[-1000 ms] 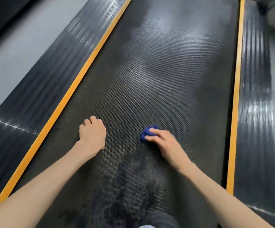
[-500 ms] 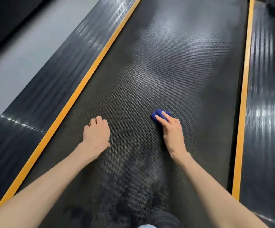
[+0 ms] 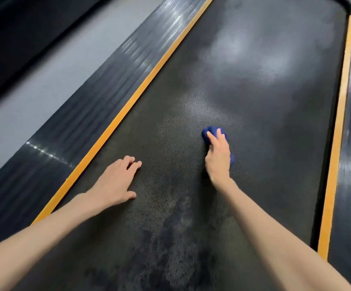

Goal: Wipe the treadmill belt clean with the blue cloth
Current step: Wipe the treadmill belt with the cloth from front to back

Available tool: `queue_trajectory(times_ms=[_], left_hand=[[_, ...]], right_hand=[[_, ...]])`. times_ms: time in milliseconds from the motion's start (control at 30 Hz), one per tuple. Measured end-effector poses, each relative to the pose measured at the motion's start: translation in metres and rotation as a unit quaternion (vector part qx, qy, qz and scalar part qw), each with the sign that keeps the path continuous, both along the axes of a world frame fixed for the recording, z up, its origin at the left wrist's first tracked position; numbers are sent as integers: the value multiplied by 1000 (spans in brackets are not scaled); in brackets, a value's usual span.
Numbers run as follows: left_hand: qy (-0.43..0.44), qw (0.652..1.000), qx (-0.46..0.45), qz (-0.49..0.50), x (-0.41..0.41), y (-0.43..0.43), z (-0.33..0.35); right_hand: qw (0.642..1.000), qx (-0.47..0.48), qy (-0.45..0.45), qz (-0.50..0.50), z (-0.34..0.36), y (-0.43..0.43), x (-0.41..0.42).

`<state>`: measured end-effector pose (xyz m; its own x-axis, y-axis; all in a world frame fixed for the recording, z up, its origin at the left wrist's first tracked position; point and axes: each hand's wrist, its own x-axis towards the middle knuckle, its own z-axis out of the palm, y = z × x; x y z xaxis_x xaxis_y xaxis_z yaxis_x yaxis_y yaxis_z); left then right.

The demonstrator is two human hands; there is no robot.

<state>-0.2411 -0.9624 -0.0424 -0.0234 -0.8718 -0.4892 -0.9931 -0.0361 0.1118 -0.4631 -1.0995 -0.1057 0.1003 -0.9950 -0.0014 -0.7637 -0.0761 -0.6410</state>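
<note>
The dark textured treadmill belt [image 3: 244, 85] runs away from me, with darker wet-looking patches near the bottom and pale sheen farther up. A small bunched blue cloth [image 3: 211, 131] lies on the belt right of centre. My right hand [image 3: 217, 153] presses down on it, fingers laid over the cloth, and a bit of blue also shows under the heel of the hand. My left hand [image 3: 117, 182] rests on the belt to the left, fingers spread and holding nothing.
Yellow strips [image 3: 141, 89] edge the belt on both sides, with ribbed black side rails [image 3: 82, 114] beyond them. Grey floor [image 3: 23, 97] lies to the left of the left rail. The belt's far end curves off at the top right.
My right hand has pushed the blue cloth forward along the belt, away from me. My left hand has uncurled from a loose fist and now lies flatter.
</note>
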Motion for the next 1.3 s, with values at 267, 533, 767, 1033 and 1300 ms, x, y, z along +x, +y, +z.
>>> queue_trajectory(times_ms=[267,533,767,1033,1300], left_hand=[[-43,998,49,-10,18,5,0],[-44,985,151,-71,52,1,13],[-30,995,93,-25,44,16,3],[-31,995,90,24,31,18,-4],[-49,993,90,51,24,15,-3]], right_hand=[[936,-61,37,345,-5,-1,30],[985,-46,52,157,-12,-46,25],[982,-67,48,172,-15,-57,28],[994,-66,40,83,-12,-54,42],[997,-13,12,76,-3,-54,47]])
